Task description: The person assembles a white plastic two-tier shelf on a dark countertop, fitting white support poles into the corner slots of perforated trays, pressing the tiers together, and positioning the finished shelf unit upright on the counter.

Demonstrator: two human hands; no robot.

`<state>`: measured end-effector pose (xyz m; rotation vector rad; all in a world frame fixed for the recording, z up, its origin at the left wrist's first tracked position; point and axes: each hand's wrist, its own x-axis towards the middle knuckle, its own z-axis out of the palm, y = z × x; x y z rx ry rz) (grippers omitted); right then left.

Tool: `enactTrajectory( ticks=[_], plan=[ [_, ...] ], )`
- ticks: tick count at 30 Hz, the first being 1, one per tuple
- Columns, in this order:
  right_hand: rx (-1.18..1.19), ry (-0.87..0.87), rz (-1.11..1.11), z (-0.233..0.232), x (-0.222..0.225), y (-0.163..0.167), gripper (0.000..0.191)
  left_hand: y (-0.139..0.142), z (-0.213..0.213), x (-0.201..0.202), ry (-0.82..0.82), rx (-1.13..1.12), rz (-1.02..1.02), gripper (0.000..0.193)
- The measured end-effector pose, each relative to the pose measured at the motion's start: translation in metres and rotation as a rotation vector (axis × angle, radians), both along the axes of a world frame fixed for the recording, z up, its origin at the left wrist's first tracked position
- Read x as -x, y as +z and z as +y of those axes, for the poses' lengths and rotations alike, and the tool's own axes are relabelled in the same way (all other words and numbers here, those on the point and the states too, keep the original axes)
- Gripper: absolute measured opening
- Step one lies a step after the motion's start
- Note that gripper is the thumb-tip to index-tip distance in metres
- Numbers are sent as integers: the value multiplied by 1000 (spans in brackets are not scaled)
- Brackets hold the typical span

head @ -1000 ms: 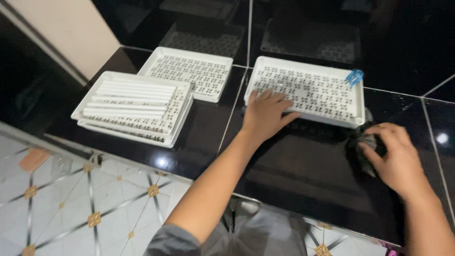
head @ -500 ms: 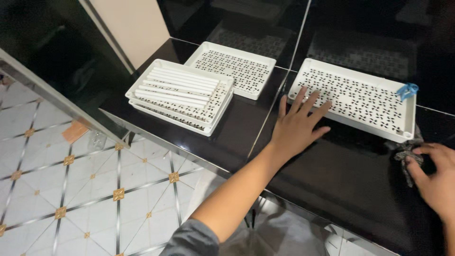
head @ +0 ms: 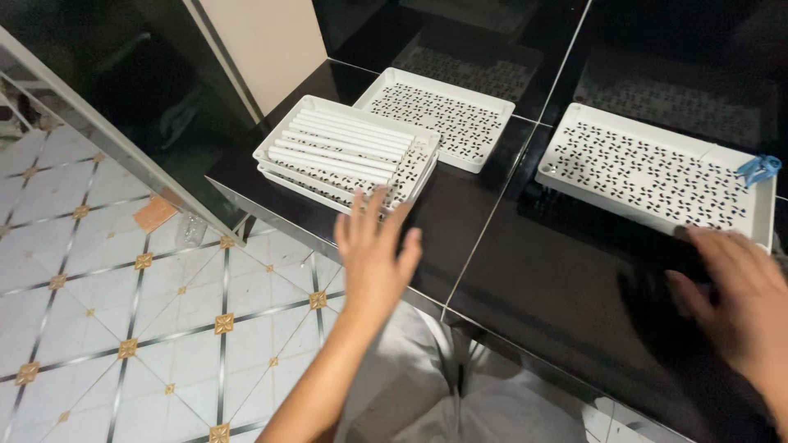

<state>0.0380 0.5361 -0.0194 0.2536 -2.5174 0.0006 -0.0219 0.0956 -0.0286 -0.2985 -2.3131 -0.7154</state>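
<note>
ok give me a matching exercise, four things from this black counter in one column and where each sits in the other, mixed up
1. white perforated tray stack with white rods
2. single empty white perforated tray
3. blue plastic clip
4. left hand

a. on the far right tray's corner
b. spread open near the counter's front edge
c. leftmost on the counter
d. behind the stack, by the wall

Pairs: 1-c, 2-d, 3-a, 4-b

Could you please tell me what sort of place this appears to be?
Probably a home kitchen or utility corner: a glossy black tiled counter, a patterned tiled floor, and white perforated plastic trays laid out on the counter.
</note>
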Motion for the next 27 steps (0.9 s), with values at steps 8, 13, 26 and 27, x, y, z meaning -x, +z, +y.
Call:
enactTrajectory(
  ticks=[8,13,26,27],
  plan=[
    [-51,-189,-136,-32,28,8,38,9,-94,46,1,82,-11,31],
    [74,-154,-196,-39,28,-22,18,22,-114,92,-19,317,-147,25],
    [148,-23,-341,-146,-30,23,22,31,-99,138,-71,658,-299,25],
    [152,-17,-367,-148,-30,28,22,31,-98,139,-72,677,-293,24]
  ],
)
